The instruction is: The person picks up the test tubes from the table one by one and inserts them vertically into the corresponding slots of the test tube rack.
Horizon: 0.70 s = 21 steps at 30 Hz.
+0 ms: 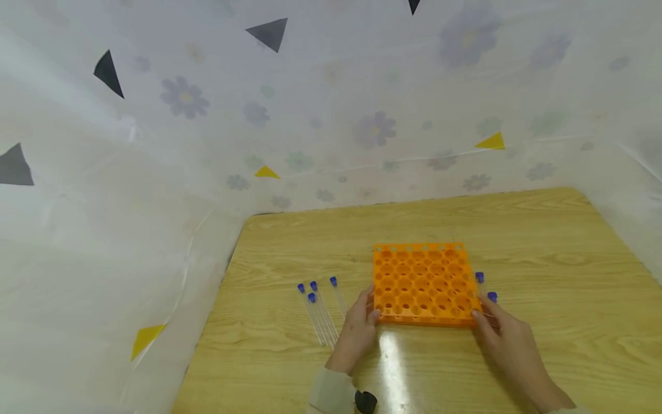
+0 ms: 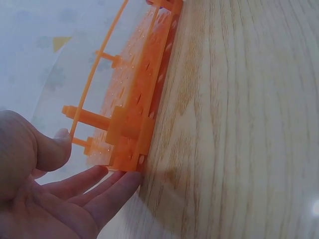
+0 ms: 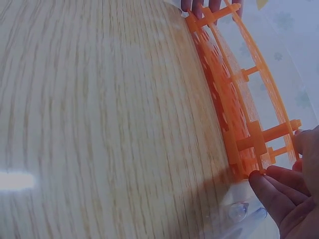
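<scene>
An orange test tube rack (image 1: 424, 318) with rows of round holes lies level at the middle of the table, its holes without tubes. My left hand (image 1: 357, 328) grips its near left corner, thumb at the top plate and fingers against the lower tiers, as the left wrist view shows. At the near right corner my right hand (image 1: 509, 339) holds it the same way. In the right wrist view, rounded clear tube ends (image 3: 238, 211) lie close under the right fingers. Whether the rack's base touches the table I cannot tell.
Left of the rack lie several clear test tubes with blue caps (image 1: 313, 285), partly behind the left hand. Two more blue caps (image 1: 492, 296) show at its right side. The wooden table (image 1: 289, 247) meets pale flower-patterned sheeting (image 1: 331, 144) at the back and sides.
</scene>
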### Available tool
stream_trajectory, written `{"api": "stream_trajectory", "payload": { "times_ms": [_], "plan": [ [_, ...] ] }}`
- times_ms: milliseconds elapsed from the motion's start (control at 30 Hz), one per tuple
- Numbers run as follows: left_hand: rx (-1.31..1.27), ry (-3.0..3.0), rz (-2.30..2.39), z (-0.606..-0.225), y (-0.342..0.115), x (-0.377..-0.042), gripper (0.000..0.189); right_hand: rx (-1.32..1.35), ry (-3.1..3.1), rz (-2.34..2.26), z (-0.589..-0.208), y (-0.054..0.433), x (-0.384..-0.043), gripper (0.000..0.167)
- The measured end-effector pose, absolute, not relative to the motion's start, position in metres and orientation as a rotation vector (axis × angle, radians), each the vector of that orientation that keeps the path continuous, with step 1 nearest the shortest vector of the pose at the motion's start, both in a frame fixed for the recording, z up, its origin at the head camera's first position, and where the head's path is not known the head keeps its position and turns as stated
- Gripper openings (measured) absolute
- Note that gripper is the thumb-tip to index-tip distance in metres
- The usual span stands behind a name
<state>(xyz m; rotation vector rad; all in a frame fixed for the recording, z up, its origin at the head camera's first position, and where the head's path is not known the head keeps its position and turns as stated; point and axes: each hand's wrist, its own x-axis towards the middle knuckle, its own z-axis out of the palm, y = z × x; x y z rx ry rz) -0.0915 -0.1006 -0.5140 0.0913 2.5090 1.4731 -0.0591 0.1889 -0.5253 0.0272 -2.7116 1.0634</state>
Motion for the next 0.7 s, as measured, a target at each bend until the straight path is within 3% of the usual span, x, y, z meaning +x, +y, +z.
{"api": "stream_trajectory", "payload": {
  "times_ms": [700],
  "plan": [
    [0.071,2.514,1.472,-0.5123,-0.0991,-0.0891,0.053,0.014,-2.705,1.097,-0.5217,0.1873,-0.0589,0.043]
  ]
}}
